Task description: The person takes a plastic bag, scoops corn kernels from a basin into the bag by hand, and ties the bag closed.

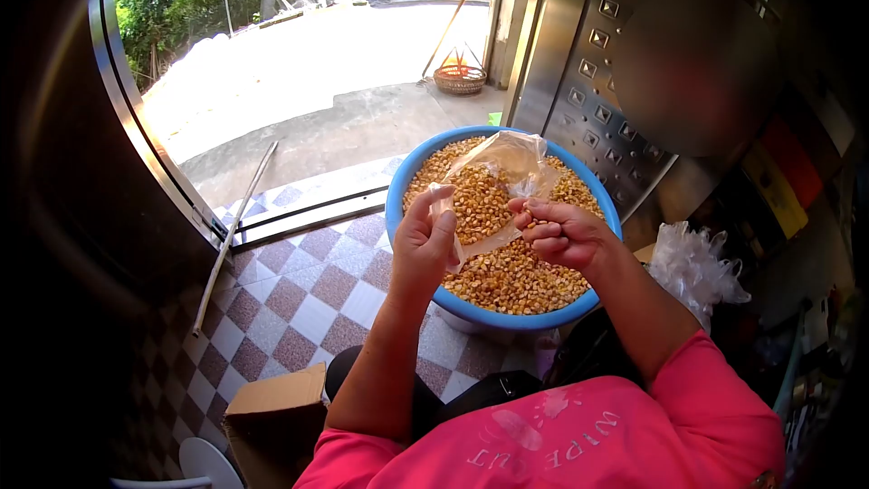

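Note:
A blue tub (pixel 489 315) full of yellow corn kernels (pixel 516 285) stands in front of me. On the kernels lies a see-through plastic bag (pixel 516 152), its mouth spread, with corn showing in or through it. My left hand (pixel 424 234) is closed on the bag's left edge, thumb and fingers gripping the film. Over the right part of the tub, my right hand (pixel 563 234) has its fingertips pinched together beside the bag's right side. What sits between those fingertips is too small to make out.
A bunch of plastic bags (pixel 697 272) is right of the tub, near a patterned metal door (pixel 597 81). An open cardboard box (pixel 276 394) stands at lower left. A pole (pixel 235 240) leans by the threshold. Outside is a wicker basket (pixel 460 80).

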Demonstrator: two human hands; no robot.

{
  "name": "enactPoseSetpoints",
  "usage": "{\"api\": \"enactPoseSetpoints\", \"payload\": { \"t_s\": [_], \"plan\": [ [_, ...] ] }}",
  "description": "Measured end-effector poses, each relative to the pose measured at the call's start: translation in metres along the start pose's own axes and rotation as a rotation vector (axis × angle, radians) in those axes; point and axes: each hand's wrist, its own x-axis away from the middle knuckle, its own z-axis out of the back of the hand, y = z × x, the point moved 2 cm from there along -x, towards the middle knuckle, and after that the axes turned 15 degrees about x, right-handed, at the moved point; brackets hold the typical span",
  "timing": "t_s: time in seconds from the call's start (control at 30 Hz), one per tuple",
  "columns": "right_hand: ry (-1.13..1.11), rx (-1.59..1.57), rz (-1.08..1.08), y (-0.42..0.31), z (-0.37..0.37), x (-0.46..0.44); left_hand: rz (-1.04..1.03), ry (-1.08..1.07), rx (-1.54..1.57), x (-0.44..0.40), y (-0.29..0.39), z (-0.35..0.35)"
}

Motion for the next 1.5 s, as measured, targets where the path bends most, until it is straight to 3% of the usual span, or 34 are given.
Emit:
{"api": "enactPoseSetpoints", "payload": {
  "t_s": [0.1, 0.17, 0.43, 0.6, 0.7, 0.77, 0.9, 1.03, 1.1, 1.13, 1.17, 1.23, 1.27, 1.37, 1.5],
  "plan": [
    [-0.12, -0.067, 0.071, -0.014, -0.003, -0.026, 0.014, 0.001, -0.002, 0.0, 0.001, -0.001],
    [0.215, 0.022, 0.135, -0.02, -0.016, -0.04, 0.01, 0.005, 0.003, 0.0, 0.002, 0.0],
    [0.34, 0.319, 0.326, -0.039, -0.023, -0.066, -0.003, 0.007, 0.004, 0.0, 0.006, 0.003],
    [0.307, 0.449, 0.369, -0.041, -0.01, -0.067, -0.006, 0.011, -0.015, 0.0, 0.005, 0.004],
    [0.423, 0.674, 0.398, -0.038, -0.01, -0.056, -0.004, 0.011, -0.013, 0.0, 0.004, 0.003],
    [0.289, 1.162, 0.458, -0.033, 0.009, -0.061, -0.004, 0.019, -0.009, 0.001, 0.005, 0.001],
    [0.311, 1.24, 0.627, -0.021, -0.011, -0.03, -0.005, 0.032, -0.014, 0.001, 0.004, 0.0],
    [0.18, 1.121, 0.415, -0.006, -0.006, 0.007, -0.016, 0.015, -0.019, 0.0, 0.004, 0.003],
    [0.204, 1.305, 0.413, 0.002, 0.011, 0.018, -0.008, 0.008, -0.015, 0.0, 0.004, 0.002],
    [0.258, 1.374, 0.256, 0.006, 0.019, 0.024, -0.006, 0.008, -0.014, 0.0, 0.004, 0.002],
    [0.257, 1.374, 0.254, 0.011, 0.03, 0.029, -0.007, 0.011, -0.019, 0.001, 0.003, 0.001],
    [0.369, 1.827, 0.265, 0.02, 0.052, 0.035, -0.009, 0.023, -0.024, 0.001, 0.003, 0.0],
    [0.387, 1.894, 0.197, 0.022, 0.058, 0.038, -0.009, 0.02, -0.019, 0.001, 0.002, 0.0],
    [0.406, 1.893, 0.051, 0.029, 0.056, 0.047, -0.017, 0.014, -0.021, 0.0, 0.0, 0.0],
    [0.332, 1.784, 0.038, 0.04, 0.052, 0.039, 0.015, 0.014, 0.01, 0.0, -0.002, -0.002]
  ]
}}
